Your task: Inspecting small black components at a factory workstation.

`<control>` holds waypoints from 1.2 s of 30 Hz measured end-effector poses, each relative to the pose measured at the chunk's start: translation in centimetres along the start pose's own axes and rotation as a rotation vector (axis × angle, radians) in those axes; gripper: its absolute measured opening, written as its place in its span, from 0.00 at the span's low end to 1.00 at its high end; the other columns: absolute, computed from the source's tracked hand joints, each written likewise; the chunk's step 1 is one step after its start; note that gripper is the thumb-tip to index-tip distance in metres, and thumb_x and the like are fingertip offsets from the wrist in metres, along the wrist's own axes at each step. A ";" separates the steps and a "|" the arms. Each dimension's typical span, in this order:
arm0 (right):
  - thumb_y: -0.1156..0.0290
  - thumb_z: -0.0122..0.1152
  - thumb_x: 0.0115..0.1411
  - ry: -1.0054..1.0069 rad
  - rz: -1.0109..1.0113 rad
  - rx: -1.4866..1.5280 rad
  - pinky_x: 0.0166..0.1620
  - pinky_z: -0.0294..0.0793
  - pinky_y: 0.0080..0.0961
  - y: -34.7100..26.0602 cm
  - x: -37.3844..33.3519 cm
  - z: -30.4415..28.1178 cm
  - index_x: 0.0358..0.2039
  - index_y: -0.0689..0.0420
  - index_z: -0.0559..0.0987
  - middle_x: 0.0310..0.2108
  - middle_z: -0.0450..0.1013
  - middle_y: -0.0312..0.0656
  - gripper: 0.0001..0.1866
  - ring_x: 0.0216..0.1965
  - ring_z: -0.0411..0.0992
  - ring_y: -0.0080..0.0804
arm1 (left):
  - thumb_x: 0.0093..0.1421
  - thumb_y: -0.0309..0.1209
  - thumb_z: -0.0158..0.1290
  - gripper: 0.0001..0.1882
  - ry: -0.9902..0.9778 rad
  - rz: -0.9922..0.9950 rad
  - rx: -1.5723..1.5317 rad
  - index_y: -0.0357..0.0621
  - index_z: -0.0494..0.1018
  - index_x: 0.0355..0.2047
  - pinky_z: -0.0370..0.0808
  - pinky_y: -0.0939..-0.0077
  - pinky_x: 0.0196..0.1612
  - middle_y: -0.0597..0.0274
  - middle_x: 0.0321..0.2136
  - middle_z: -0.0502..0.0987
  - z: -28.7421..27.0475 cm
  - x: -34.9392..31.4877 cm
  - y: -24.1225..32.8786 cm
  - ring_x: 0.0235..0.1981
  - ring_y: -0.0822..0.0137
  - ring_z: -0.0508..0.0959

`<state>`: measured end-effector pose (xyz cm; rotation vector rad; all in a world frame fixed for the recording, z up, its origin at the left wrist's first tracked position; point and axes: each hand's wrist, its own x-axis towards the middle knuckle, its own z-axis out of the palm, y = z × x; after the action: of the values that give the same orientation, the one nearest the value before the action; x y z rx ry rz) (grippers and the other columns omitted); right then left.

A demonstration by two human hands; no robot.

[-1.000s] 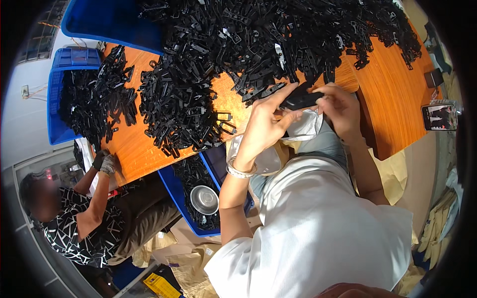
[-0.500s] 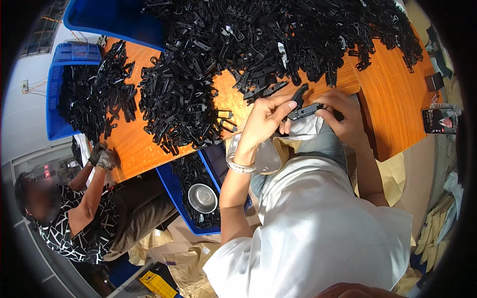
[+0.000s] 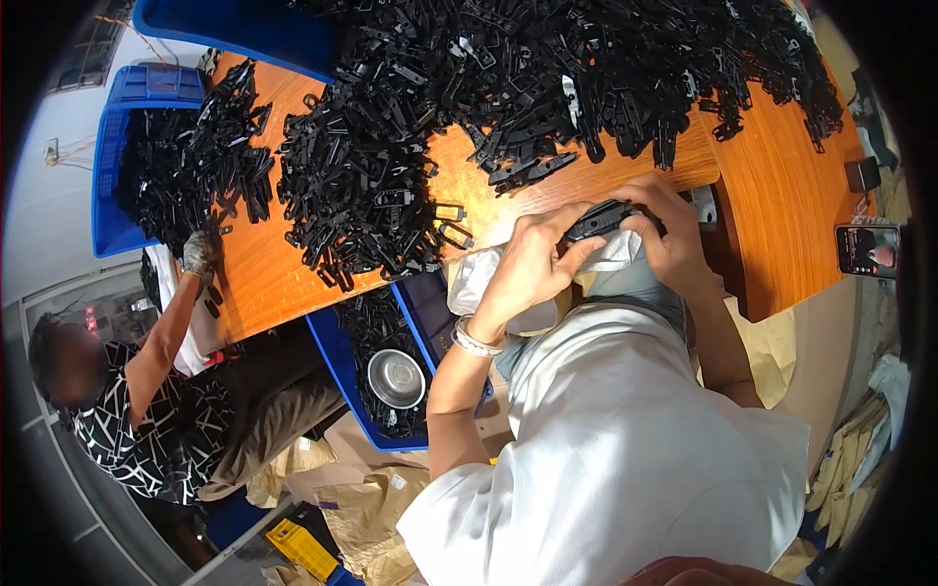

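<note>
Just past the table's near edge, over my lap, both hands hold a long, narrow black plastic part (image 3: 599, 221). My left hand (image 3: 537, 262) is closed on its left end, thumb on the near side and fingers partly hidden behind. My right hand (image 3: 672, 239) pinches the other end between thumb and bent fingers. Whether this is one piece or two laid together, I cannot tell. Beneath my hands lies a translucent plastic bag (image 3: 477, 277). Beyond them a large heap of similar black parts (image 3: 528, 88) spreads over the wooden table (image 3: 782, 195).
A second black heap (image 3: 362, 186) lies to the left. Blue crates (image 3: 234, 39) stand at the far left; another, below the table edge, holds black parts and a metal bowl (image 3: 396, 379). A co-worker (image 3: 147, 410) sits at left. A phone (image 3: 868, 251) is at right.
Two black parts held apart, one raised in my left hand, are now brought together between my hands. The co-worker's gloved hand has moved farther up toward the left heap.
</note>
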<state>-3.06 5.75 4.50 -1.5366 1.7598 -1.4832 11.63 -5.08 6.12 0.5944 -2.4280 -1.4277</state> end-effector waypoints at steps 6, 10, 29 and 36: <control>0.83 0.51 0.44 -0.080 0.253 0.282 0.30 0.64 0.19 0.4 0.2 0.1 0.33 0.64 0.72 0.27 0.66 0.40 0.12 0.26 0.65 0.25 | 0.49 0.30 0.53 0.18 -0.019 -0.200 -0.229 0.32 0.68 0.39 0.69 0.74 0.25 0.47 0.23 0.73 1.3 -1.4 -1.3 0.20 0.60 0.74; 0.81 0.54 0.46 -0.118 0.223 0.264 0.28 0.64 0.20 1.6 -0.5 1.5 0.30 0.64 0.74 0.25 0.66 0.40 0.08 0.24 0.65 0.27 | 0.49 0.26 0.52 0.16 0.214 0.051 0.087 0.33 0.67 0.38 0.69 0.72 0.27 0.48 0.24 0.72 0.8 -3.1 -2.5 0.24 0.57 0.74; 0.80 0.58 0.45 -0.075 -0.026 -0.056 0.28 0.68 0.21 4.7 -3.1 3.7 0.29 0.64 0.74 0.24 0.68 0.43 0.07 0.22 0.68 0.31 | 0.46 0.20 0.46 0.04 0.260 -0.086 1.018 0.35 0.68 0.25 0.69 0.70 0.21 0.56 0.25 0.64 -2.9 -5.0 -6.0 0.27 0.60 0.68; 0.82 0.49 0.50 0.265 0.389 0.069 0.26 0.64 0.16 4.7 -4.2 0.8 0.29 0.65 0.74 0.21 0.68 0.38 0.06 0.20 0.65 0.19 | 0.43 0.18 0.52 0.10 0.479 0.020 0.795 0.37 0.65 0.27 0.70 0.67 0.25 0.50 0.33 0.66 -2.3 -3.8 -4.3 0.26 0.54 0.72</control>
<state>-3.26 8.38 -1.28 -0.9245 1.9892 -1.5745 16.86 -6.97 3.37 0.9288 -2.4889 -0.1927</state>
